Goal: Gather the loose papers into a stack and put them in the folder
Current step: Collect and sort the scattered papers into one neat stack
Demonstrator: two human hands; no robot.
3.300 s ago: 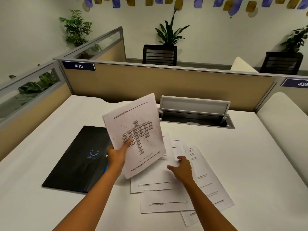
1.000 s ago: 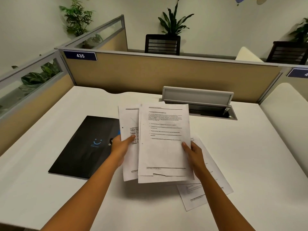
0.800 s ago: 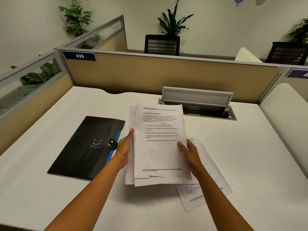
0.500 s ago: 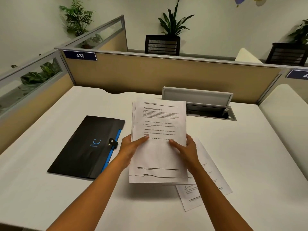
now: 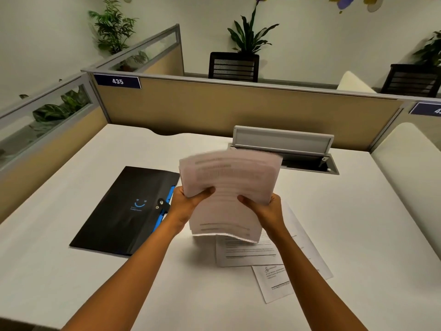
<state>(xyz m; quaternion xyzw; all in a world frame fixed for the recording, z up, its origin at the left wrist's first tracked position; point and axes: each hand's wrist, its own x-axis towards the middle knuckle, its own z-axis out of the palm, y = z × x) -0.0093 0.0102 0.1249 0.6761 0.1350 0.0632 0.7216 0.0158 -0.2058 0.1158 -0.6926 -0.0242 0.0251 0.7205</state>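
I hold a stack of printed white papers point(image 5: 229, 187) upright over the white desk point(image 5: 71, 271), its lower edge close to the desk; the stack is blurred. My left hand point(image 5: 188, 204) grips its left side and my right hand point(image 5: 265, 206) grips its right side, thumbs on the front sheet. Loose papers point(image 5: 274, 278) still lie flat on the desk below and to the right of the stack. The black folder point(image 5: 126, 211) with a blue smiley mark and a blue edge lies shut on the desk, just left of my left hand.
A grey cable hatch point(image 5: 284, 144) stands open at the back of the desk behind the stack. Tan partition walls point(image 5: 238, 108) close off the back and left sides. A cream desk point(image 5: 410, 168) adjoins on the right.
The two separate bunches of sheets have been brought together into one stack held by both hands. The stack has now tipped upright and dropped toward the desk, blurred by motion.
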